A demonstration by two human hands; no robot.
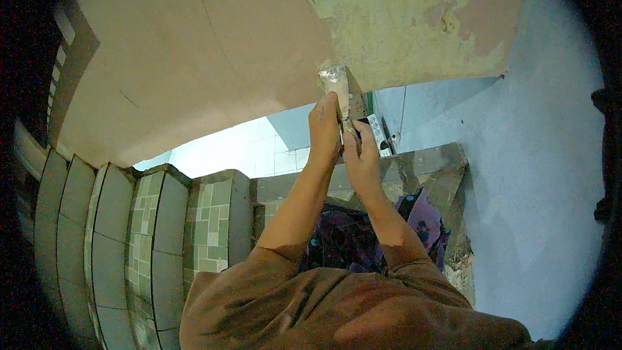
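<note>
A paint scraper with a wide, worn metal blade points away from me, its edge at the painted surface ahead. My left hand is closed on the scraper, its thumb lying up along the base of the blade. Lower down, my right hand wraps round the handle, most of which the fingers hide. The blade meets the border where pinkish paint gives way to a bare, yellowish-green patch. More pink paint with ragged edges remains at the right of that patch.
Tiled stairs descend in a row on the left. A grey ledge runs beyond my arms, with a bright tiled floor lower down past it. Purple patterned cloth shows below my forearms. A pale blue wall stands at the right.
</note>
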